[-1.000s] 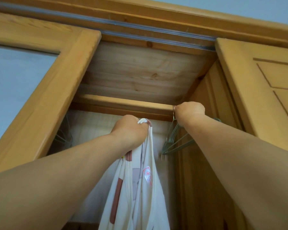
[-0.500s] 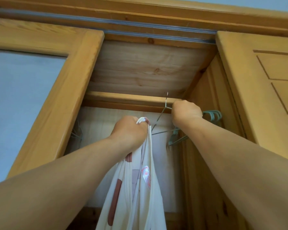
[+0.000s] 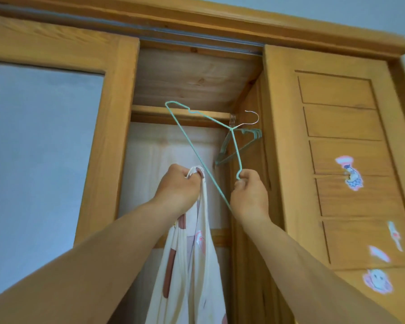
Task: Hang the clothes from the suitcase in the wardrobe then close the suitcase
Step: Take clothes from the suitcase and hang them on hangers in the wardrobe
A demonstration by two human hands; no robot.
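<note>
Gripping the garment (image 3: 192, 253) bunched in my left hand (image 3: 179, 185) and pinching a green hanger (image 3: 197, 146) in my right hand (image 3: 249, 192), nothing seems hung yet; suitcase unseen.

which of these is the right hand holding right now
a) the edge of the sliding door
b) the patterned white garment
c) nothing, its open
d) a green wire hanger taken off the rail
d: the right hand pinches one end of the green wire hanger, whose hook is clear of the rail, while the left hand grips the patterned garment.
</note>
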